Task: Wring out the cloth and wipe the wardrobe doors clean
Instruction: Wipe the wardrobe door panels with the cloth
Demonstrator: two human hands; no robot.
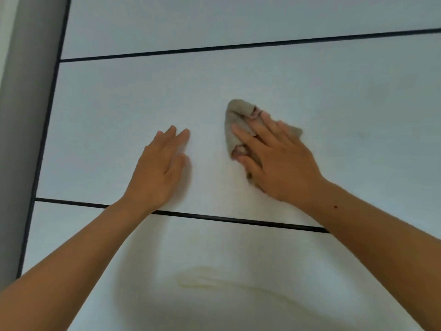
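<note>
A pale wardrobe door [334,103] fills the head view, split into panels by thin dark lines. My right hand [279,161] presses a crumpled beige-grey cloth [235,120] flat against the middle panel, fingers spread straight over it. The cloth sticks out above and left of my fingers. My left hand [160,168] rests flat on the same panel a little to the left of the cloth, fingers straight and holding nothing.
A grey wall or frame strip [26,115] runs down the left side beside the door's dark edge. A dark groove [214,217] crosses below my hands. A faint yellowish streak [202,278] marks the lower panel.
</note>
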